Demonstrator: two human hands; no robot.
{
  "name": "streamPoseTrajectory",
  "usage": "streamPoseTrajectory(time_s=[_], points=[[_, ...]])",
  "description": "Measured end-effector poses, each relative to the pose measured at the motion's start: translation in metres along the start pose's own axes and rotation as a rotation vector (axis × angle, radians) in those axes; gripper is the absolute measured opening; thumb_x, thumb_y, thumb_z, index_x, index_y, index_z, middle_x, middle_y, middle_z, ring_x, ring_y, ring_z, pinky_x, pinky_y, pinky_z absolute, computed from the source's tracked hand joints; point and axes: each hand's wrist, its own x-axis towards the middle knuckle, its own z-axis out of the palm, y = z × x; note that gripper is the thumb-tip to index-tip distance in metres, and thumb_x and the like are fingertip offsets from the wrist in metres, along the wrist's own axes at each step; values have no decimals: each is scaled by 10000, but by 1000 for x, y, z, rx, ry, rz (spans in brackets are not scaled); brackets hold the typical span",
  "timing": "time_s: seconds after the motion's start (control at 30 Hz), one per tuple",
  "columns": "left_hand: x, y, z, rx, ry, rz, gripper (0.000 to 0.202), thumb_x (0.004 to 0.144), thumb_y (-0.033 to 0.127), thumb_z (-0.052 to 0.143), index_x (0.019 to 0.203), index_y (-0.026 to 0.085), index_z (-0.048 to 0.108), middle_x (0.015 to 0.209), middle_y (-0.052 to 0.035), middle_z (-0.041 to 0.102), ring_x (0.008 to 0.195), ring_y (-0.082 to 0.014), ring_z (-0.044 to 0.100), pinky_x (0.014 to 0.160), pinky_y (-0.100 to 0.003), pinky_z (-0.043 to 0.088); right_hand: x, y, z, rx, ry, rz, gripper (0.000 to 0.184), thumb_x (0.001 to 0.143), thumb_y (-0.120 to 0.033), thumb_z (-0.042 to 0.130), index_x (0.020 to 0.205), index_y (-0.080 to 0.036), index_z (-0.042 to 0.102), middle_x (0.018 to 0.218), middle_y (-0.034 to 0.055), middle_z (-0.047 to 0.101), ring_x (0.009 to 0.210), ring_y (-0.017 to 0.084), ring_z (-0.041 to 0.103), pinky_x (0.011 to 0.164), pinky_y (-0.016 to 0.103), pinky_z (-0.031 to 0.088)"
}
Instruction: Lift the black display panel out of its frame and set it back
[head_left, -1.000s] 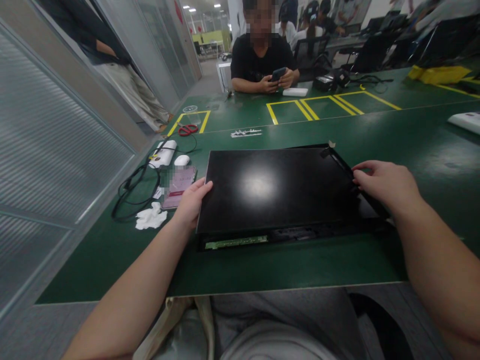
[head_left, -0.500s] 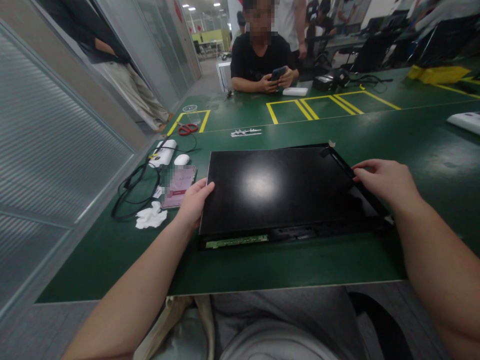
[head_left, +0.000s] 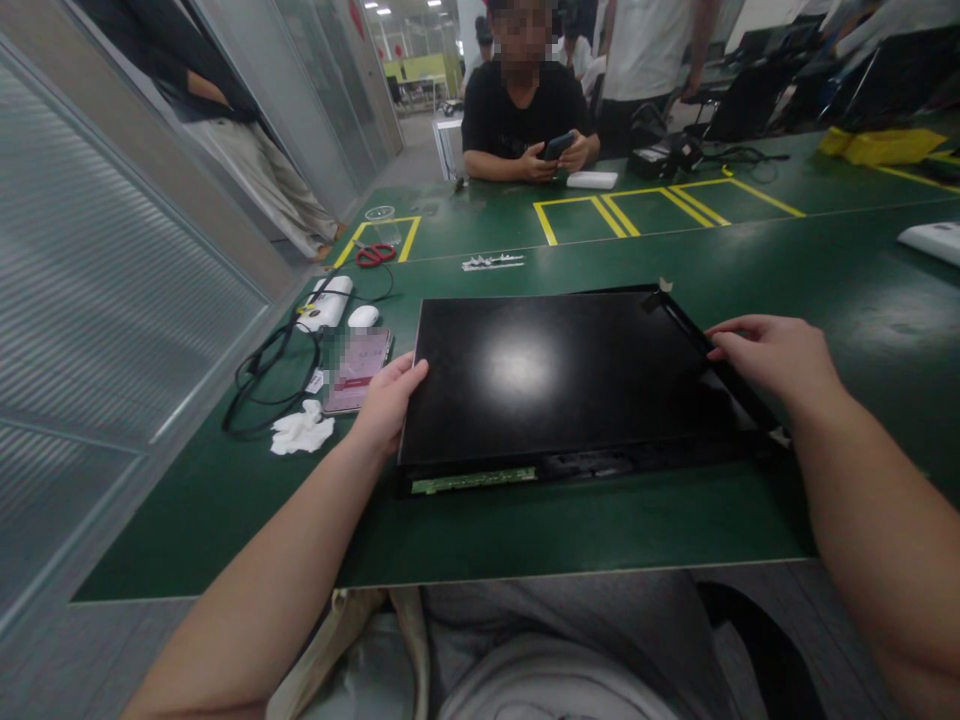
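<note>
A black flat display panel (head_left: 480,400) lies over the green table, its glossy face up with a bright reflection in the middle. Along its near edge runs a green circuit strip (head_left: 474,480). My left hand (head_left: 390,400) grips the panel's left edge, thumb on top and fingers underneath. At the right, the panel meets a thin black frame (head_left: 739,392) that sticks out past it. My right hand (head_left: 772,355) pinches this frame's right side between thumb and fingers. A small piece of tape (head_left: 664,287) shows at the frame's far corner.
Left of the panel lie a phone (head_left: 358,370), crumpled tissue (head_left: 302,428), a white mouse-like object (head_left: 364,317), a white power strip (head_left: 326,303) and black cables (head_left: 259,385). Farther back are red-handled scissors (head_left: 375,256) and a clear cup (head_left: 382,226). A person (head_left: 525,120) sits opposite, holding a phone.
Both hands keep their holds, and the panel and frame look almost unmoved. In the background, a standing person in white has shifted to the right.
</note>
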Motion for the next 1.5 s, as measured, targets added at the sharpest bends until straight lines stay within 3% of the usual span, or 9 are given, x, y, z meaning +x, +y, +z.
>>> streamPoseTrajectory(time_s=[0.2,0.4,0.53,0.67,0.8,1.03,1.3,1.5], points=[[2,-1,-1,-16,-3,1,304,802,167,721,1105,131,731,774,-56,776,709,-227,755,576,-269,592,1,2,-5,56,-55,21,310,798,-342,588,991,-220,798,820,64,783,951,242,671,814,348,455],[2,-1,-1,-8,-1,-6,326,796,174,738,1120,134,733,801,-63,784,728,-237,764,610,-292,613,-4,5,-18,192,-208,51,436,779,-410,589,1113,-193,766,939,107,801,629,169,505,567,330,373],[0,0,1,0,14,-10,293,817,152,698,1107,131,741,761,-55,777,726,-235,763,616,-290,613,-5,6,-22,189,-256,39,474,796,-412,592,1184,-190,750,983,111,799,615,151,470,549,315,348],[0,1,3,-4,28,-5,272,826,133,669,1085,123,749,726,-52,766,701,-230,756,611,-288,608,-1,10,-18,139,-232,-10,442,813,-375,608,1185,-195,765,951,93,802,605,143,450,601,322,358],[-1,2,4,3,44,-9,254,837,130,655,1072,124,753,692,-41,753,657,-220,745,590,-280,600,2,11,-14,109,-188,-36,386,803,-341,625,1126,-200,782,892,90,797,682,174,544,677,332,397],[-2,2,3,8,30,-4,277,806,152,701,1079,133,747,767,-60,778,745,-245,768,596,-283,605,-1,5,-8,46,-93,-64,328,818,-327,597,1055,-213,791,829,67,782,898,227,655,827,338,440],[-3,2,2,26,11,-8,315,774,192,745,1085,139,739,867,-85,794,816,-271,775,619,-301,614,-1,3,2,-34,-39,-52,357,819,-315,552,1056,-197,792,843,73,767,901,229,660,820,349,459],[-4,3,4,28,30,-8,273,785,170,706,1054,142,738,843,-77,791,810,-261,774,591,-281,598,-11,-8,5,-229,-20,-42,456,846,-422,502,1145,-219,780,1013,133,759,927,294,661,766,408,483]])
